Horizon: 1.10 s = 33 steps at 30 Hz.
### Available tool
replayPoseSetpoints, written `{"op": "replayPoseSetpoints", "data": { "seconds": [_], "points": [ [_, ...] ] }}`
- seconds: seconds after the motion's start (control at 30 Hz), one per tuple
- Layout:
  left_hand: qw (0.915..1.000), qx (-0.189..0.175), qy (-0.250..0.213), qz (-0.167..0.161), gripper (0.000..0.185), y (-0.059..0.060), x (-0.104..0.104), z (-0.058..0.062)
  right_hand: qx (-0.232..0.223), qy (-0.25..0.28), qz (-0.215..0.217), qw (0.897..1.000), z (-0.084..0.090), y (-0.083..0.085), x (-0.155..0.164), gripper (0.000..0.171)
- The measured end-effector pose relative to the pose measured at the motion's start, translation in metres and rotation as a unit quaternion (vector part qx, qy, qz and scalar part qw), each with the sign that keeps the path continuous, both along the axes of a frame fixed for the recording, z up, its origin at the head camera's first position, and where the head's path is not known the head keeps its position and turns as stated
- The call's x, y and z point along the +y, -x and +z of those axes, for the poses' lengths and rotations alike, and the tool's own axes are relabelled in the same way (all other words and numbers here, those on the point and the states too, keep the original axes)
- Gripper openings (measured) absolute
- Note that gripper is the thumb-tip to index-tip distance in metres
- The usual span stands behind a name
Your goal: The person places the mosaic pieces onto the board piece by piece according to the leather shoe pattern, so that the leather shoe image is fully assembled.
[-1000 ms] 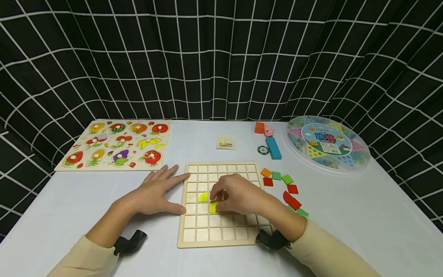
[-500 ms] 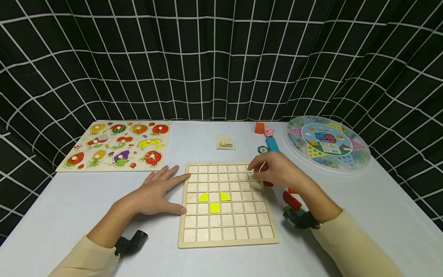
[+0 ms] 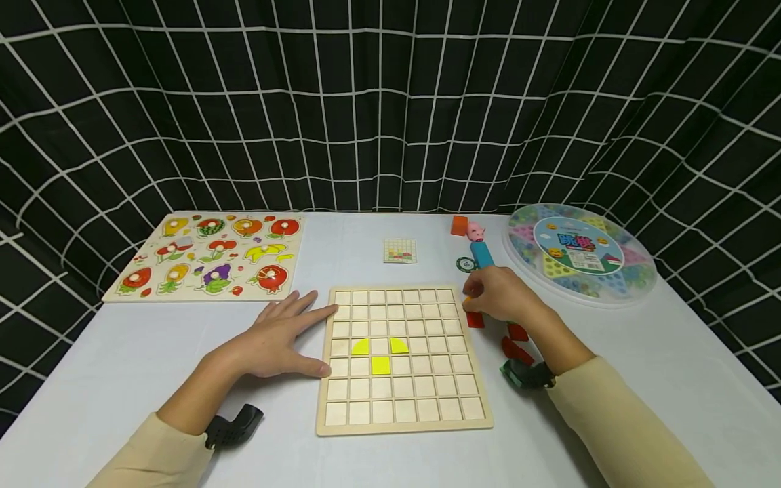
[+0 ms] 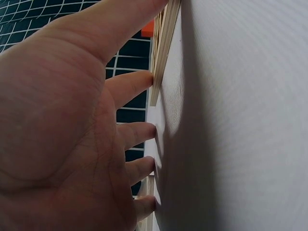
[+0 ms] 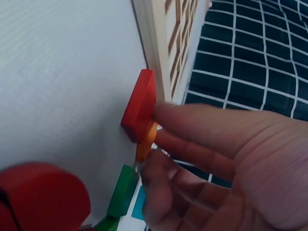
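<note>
Orange flat wooden tile (image 5: 147, 139) is what the right hand (image 3: 503, 296) is going for: thumb and fingers (image 5: 202, 126) pinch its edge where it lies on the white table (image 3: 146, 352), just off the right rim of the pale wooden grid board (image 3: 404, 420). It's thin and glossy, mostly hidden behind the fingers in the head view. A red flat tile (image 5: 139, 103) sits right against it, touching a fingertip too, and a green tile (image 5: 122, 190) lies just beside. The loose pieces are heaped by that edge, I'd guess so they're a short reach from the board.

The left hand (image 3: 277, 337) lies flat with its fingers straight, fingertips against the board's left rim (image 4: 161, 62), holding nothing; looks like it's bracing the board so it doesn't slide.

On the board, two yellow quarter-round tiles (image 3: 361, 347) flank an empty cell, with a yellow square tile (image 3: 381, 365) below the gap.
</note>
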<state>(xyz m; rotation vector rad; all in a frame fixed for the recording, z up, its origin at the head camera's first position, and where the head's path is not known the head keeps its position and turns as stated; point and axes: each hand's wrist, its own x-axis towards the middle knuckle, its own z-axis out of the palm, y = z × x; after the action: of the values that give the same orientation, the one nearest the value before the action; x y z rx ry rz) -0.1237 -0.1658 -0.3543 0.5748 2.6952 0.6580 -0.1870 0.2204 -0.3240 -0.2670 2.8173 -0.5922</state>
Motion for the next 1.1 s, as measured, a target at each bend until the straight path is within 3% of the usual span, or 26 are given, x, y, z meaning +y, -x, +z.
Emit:
{"op": "replayPoseSetpoints", "data": {
  "seconds": [0.23, 0.63, 0.83, 1.1],
  "points": [
    [0.9998, 0.018, -0.003, -0.007, 0.1, 0.0, -0.001, -0.001, 0.005, 0.002, 0.004, 1.0, 0.002, 0.0, -0.002, 0.017],
    [0.9996, 0.023, -0.003, -0.014, 0.1, 0.0, -0.001, -0.001, 0.001, 0.145, -0.025, 0.989, 0.012, -0.004, -0.005, 0.009],
    [0.9997, 0.018, -0.002, -0.014, 0.099, 0.001, 0.0, 0.0, -0.051, 0.224, 0.029, 0.973, 0.018, -0.019, -0.037, 0.009],
    [0.9998, 0.016, 0.0, -0.01, 0.1, 0.001, 0.0, -0.001, -0.119, 0.262, 0.11, 0.951, 0.021, -0.035, -0.084, 0.004]
  ]
}}
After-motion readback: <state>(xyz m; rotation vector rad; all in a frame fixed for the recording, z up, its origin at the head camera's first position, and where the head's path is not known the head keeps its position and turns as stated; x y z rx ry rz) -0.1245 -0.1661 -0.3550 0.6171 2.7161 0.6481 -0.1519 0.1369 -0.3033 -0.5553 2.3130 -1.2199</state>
